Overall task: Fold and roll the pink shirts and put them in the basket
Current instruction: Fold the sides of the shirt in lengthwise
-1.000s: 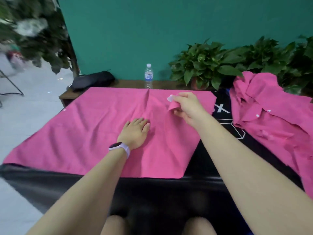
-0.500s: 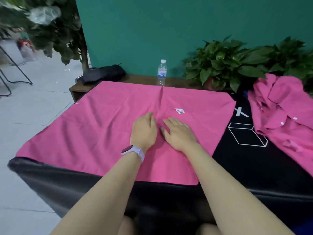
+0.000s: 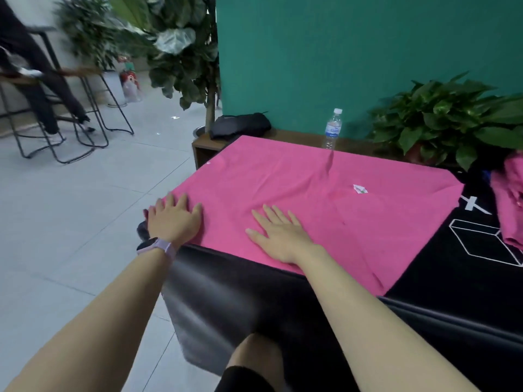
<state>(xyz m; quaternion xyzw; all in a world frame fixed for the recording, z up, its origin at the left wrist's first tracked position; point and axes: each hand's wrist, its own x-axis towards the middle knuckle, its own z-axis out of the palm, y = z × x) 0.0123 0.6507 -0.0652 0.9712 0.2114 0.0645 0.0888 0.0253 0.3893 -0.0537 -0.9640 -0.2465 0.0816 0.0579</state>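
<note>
Lying flat across the black-covered counter, the spread pink shirt fills the centre of the frame, its white label facing up. Both palms press on it with fingers spread: the left hand at its left edge, the right hand near the front hem. More pink shirts sit crumpled at the right edge. A water bottle, the only container seen, stands behind.

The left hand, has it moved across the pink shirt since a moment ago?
Yes. The left hand has slid left, away from the white label near the shirt's middle, and now lies flat at the spread pink shirt's left edge.
</note>
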